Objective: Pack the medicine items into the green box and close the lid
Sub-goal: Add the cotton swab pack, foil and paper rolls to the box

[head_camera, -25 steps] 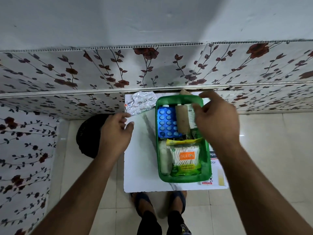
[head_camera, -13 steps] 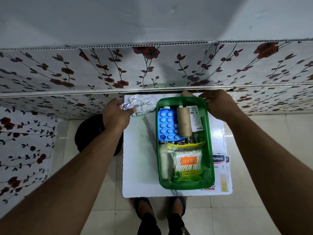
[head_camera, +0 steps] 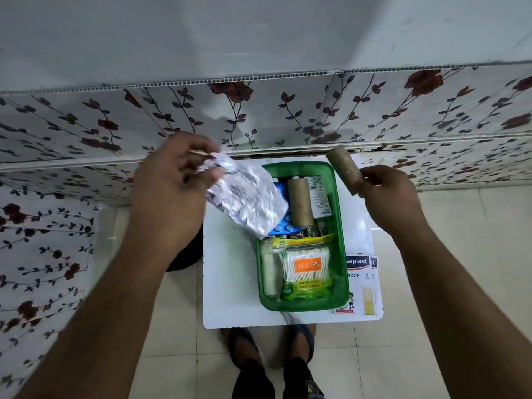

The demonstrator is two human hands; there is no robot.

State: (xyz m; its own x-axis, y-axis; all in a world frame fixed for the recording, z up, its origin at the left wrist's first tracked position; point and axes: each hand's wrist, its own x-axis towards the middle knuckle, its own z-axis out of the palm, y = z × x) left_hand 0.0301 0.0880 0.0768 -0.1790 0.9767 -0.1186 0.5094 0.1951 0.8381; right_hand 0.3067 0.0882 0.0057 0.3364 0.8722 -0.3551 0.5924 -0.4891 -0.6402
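Observation:
The green box stands open on a small white table. Inside lie a brown bandage roll, a blue pill strip, a white leaflet box, a cotton swab pack and a white roll. My left hand holds silver foil pill strips lifted over the box's left far corner. My right hand holds a second brown roll just right of the box's far end.
Plaster packets lie on the table right of the box. A floral-patterned wall panel runs behind the table. A dark round object sits on the floor to the left. My feet stand below the table's near edge.
My left hand has picked the foil strips off the table and carried them right, over the box. My right hand has lifted a brown roll from behind the box's far end.

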